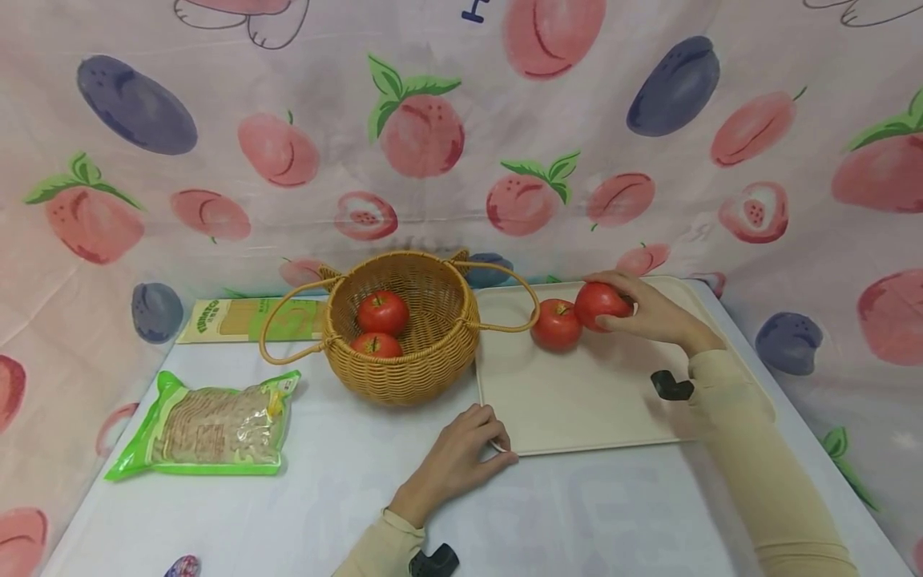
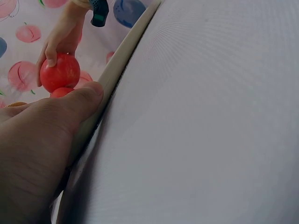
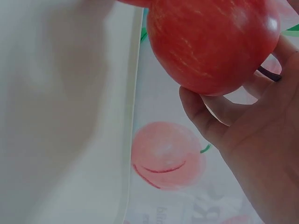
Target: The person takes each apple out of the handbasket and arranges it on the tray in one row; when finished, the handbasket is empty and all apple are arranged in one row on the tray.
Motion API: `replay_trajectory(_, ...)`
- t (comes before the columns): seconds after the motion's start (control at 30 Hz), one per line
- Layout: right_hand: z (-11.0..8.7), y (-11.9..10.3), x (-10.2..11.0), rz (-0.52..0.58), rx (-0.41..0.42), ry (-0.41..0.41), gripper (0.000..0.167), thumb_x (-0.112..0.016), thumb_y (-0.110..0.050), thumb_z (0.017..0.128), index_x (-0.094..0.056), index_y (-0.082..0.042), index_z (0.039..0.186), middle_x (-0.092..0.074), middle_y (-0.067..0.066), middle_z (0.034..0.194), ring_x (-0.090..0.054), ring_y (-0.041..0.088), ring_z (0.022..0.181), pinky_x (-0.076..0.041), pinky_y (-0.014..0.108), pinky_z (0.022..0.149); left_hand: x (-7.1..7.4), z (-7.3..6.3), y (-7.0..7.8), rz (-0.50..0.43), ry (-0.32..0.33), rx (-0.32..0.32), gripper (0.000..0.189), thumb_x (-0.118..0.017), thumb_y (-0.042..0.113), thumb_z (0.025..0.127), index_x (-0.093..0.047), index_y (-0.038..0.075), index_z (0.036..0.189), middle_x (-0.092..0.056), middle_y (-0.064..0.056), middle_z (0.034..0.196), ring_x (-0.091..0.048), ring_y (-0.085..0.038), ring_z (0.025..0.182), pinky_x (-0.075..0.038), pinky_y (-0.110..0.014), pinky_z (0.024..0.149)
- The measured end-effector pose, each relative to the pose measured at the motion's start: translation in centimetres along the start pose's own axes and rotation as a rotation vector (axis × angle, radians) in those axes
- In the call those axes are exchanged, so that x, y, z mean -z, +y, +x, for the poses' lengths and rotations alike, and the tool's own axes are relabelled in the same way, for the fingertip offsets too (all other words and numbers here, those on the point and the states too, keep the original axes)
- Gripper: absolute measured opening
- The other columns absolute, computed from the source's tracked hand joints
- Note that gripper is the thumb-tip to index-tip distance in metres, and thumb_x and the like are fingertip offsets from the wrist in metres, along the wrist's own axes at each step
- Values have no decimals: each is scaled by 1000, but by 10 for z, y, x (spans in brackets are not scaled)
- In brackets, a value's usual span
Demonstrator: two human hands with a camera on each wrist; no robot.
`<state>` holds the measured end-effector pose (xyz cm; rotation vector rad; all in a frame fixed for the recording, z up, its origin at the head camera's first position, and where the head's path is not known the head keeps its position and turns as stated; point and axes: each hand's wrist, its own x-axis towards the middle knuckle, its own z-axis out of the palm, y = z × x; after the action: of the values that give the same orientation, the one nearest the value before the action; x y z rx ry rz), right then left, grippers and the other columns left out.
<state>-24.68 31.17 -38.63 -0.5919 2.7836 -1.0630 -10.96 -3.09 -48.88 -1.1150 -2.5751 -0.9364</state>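
Observation:
My right hand (image 1: pixel 638 308) holds a red apple (image 1: pixel 601 305) over the back part of a cream tray (image 1: pixel 598 401); in the right wrist view the fingers curl round the apple's side (image 3: pixel 212 44). Directly left of it, a second apple (image 1: pixel 556 325) is on the tray, overlapped by the held one in the left wrist view. At the tray's front left corner, my left hand (image 1: pixel 461 453) grips the edge, its thumb (image 2: pixel 86 95) lying along the rim. A wicker basket (image 1: pixel 397 381) with two looped handles stands left of the tray, with two apples (image 1: pixel 383 312) inside.
The basket's right handle (image 1: pixel 530 292) reaches over the tray's back left corner. Left of the basket lie a green-edged bag (image 1: pixel 216 429) and, behind it, a flat green and tan pack (image 1: pixel 248 319). A fruit-printed cloth (image 1: pixel 433 208) hangs behind the white table.

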Motion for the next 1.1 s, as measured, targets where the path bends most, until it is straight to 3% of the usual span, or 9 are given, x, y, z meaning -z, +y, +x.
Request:
replay_trajectory(0.5,0,11,1,-43,-41,-22,64,-77,-27,78,-47,-29,134,-39,8,132,-42,31,119,-42,59,95,0,0,0,3,-2,-2,16,-69,41,83,-63,26,83,-49,14,81,-45,0,80,-39,-10,68)
replay_trajectory(0.67,-1,15,-1,-77,-62,-45,65,-77,-30,78,-46,-26,136,-34,11,140,-39,35,123,-41,62,95,1,0,0,0,-1,-3,16,-70,40,83,-63,26,83,-49,13,81,-45,0,80,-39,-10,68)
replay_trajectory(1.1,3,21,-4,-151,0,-111,64,-76,-29,78,-48,-17,135,-38,11,135,-42,34,120,-44,59,93,0,0,-1,-10,2,-11,15,-70,39,83,-63,25,83,-50,13,82,-45,0,80,-40,-10,69)
